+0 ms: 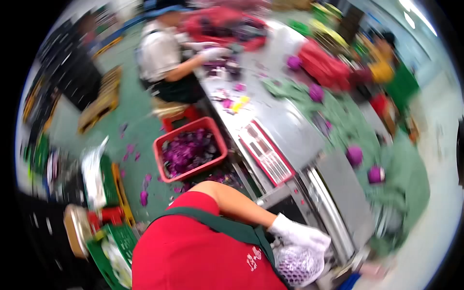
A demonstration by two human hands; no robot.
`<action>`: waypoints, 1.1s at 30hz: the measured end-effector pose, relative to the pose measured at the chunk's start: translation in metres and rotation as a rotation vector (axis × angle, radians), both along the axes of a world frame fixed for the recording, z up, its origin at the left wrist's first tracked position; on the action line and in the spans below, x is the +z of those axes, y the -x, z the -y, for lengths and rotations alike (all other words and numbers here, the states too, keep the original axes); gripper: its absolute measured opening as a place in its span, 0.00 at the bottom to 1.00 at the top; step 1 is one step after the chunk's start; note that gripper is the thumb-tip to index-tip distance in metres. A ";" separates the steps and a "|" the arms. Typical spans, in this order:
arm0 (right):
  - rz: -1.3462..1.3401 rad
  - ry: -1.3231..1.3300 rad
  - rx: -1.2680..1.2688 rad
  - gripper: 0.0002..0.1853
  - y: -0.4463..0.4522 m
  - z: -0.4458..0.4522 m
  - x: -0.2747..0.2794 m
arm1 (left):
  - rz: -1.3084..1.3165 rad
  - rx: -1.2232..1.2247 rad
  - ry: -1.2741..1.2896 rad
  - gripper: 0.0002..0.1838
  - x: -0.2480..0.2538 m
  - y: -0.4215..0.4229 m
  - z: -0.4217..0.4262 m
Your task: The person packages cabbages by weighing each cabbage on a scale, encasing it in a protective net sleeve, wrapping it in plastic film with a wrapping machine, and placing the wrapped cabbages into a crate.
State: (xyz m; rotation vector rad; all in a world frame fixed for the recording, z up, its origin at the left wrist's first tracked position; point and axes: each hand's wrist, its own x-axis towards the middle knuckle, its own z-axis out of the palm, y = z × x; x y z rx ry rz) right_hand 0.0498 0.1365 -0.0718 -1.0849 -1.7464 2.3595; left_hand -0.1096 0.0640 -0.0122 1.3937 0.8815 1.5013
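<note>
A white-gloved hand (302, 236), on the arm that reaches out from the red sleeve, rests on top of a pale, net-like wrapped round bundle (298, 265) at the lower right. The picture is smeared there, and whether its fingers grip the bundle cannot be made out. Which hand it is seems to be my left, from the arm's side. My right hand does not show. Just above lies the metal wrapping machine with its roller (333, 220). A red-framed tray (268, 152) lies on the metal table (290, 125).
A pink bin (212, 166) of purple leaves stands on the floor. A co-worker in white gloves (162, 53) sits at the table's far left. Purple cabbages (354, 155) lie on green cloth (401, 181). Green crates (125, 237) stand at lower left.
</note>
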 end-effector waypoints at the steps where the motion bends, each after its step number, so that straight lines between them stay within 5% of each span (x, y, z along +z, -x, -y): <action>1: 0.015 0.069 -0.150 0.36 -0.018 0.020 0.001 | 0.033 -0.167 0.125 0.14 0.005 -0.011 0.007; 3: -0.053 0.194 -0.238 0.36 -0.039 0.035 0.002 | 0.325 -0.237 0.270 0.10 0.010 -0.006 0.020; 5: -0.310 0.443 -0.451 0.31 -0.042 0.060 0.082 | 0.475 -0.346 0.504 0.08 -0.006 -0.002 0.017; 7: -0.292 0.340 -0.368 0.39 -0.039 0.063 0.124 | 0.344 -0.274 0.712 0.09 -0.007 -0.010 0.007; 8: -0.369 -0.120 -0.237 0.40 -0.050 0.071 0.092 | 0.353 -0.332 0.653 0.10 -0.006 -0.017 0.003; 9: -0.513 -0.163 -0.272 0.38 -0.061 0.070 0.078 | 0.051 -0.245 0.494 0.10 -0.005 -0.020 -0.002; 11: -0.515 0.031 -0.413 0.30 -0.069 0.054 0.073 | -0.005 0.091 0.660 0.11 0.018 -0.041 -0.023; 13: -0.709 0.277 -0.615 0.26 -0.099 0.068 0.065 | 0.282 0.133 0.712 0.12 0.016 -0.078 -0.028; 15: -0.837 0.356 -0.756 0.25 -0.131 0.071 0.072 | 0.316 -0.019 0.579 0.13 0.014 -0.106 -0.033; 16: -0.732 0.115 -0.864 0.23 -0.165 0.073 0.078 | 0.308 -0.111 0.624 0.14 0.017 -0.126 -0.033; 18: -0.748 0.042 -1.073 0.17 -0.238 0.081 0.075 | 0.233 -0.239 0.671 0.13 0.007 -0.153 -0.036; 19: -0.958 0.176 -1.013 0.19 -0.283 0.088 0.101 | 0.220 -0.309 0.693 0.13 -0.001 -0.167 -0.038; 22: -0.530 0.139 -1.490 0.27 -0.387 0.115 0.089 | 0.248 -0.317 0.792 0.12 -0.024 -0.210 -0.041; 25: -0.314 0.086 -1.588 0.25 -0.435 0.128 0.060 | 0.200 -0.313 0.860 0.11 -0.037 -0.249 -0.040; 28: -0.187 -0.045 -1.480 0.28 -0.467 0.130 -0.027 | 0.156 -0.340 0.847 0.11 -0.039 -0.286 -0.038; 31: 0.286 -0.299 -1.292 0.32 -0.456 0.138 -0.046 | 0.099 -0.354 0.805 0.12 -0.032 -0.313 -0.030; 33: 0.946 -0.767 -0.902 0.32 -0.464 0.146 -0.039 | 0.057 -0.383 0.805 0.12 -0.024 -0.320 -0.027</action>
